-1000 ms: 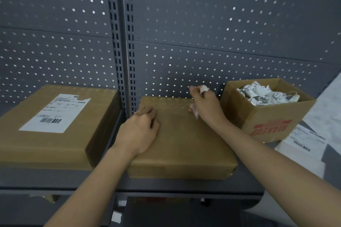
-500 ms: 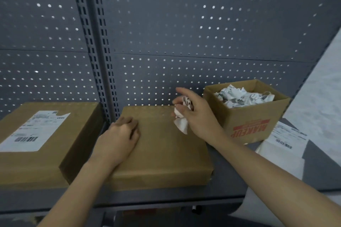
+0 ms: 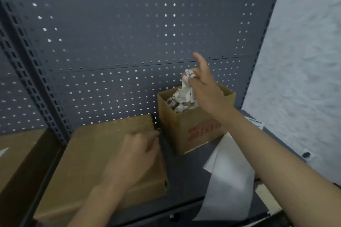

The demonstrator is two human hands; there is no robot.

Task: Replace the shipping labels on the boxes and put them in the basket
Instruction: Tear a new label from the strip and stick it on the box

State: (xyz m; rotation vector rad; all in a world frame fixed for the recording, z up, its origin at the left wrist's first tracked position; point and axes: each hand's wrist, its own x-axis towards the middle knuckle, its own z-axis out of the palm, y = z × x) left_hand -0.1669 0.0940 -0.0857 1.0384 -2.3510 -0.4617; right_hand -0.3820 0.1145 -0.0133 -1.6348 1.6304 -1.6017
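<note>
Flat box [image 3: 103, 153] lies on shelf [image 3: 184, 171], top bare, no label on it. Left hand [image 3: 136, 154] sits at its right edge, fingers curled; gripping or just resting, cannot tell. Right hand [image 3: 208, 93] pinches crumpled label [image 3: 187, 79] above small open box [image 3: 193, 130], index finger straight. Risk: the label may cling to the fingers or fall outside. Small box holds 1 heap of paper scraps [image 3: 177, 103], nearly full.

Red block letters, upside down and blurred, on the front wall of the small open box [image 3: 195, 130] seem to read MAKEUP. Right of that box, a white label [image 3: 255, 122] carries a barcode, too small to read.
</note>
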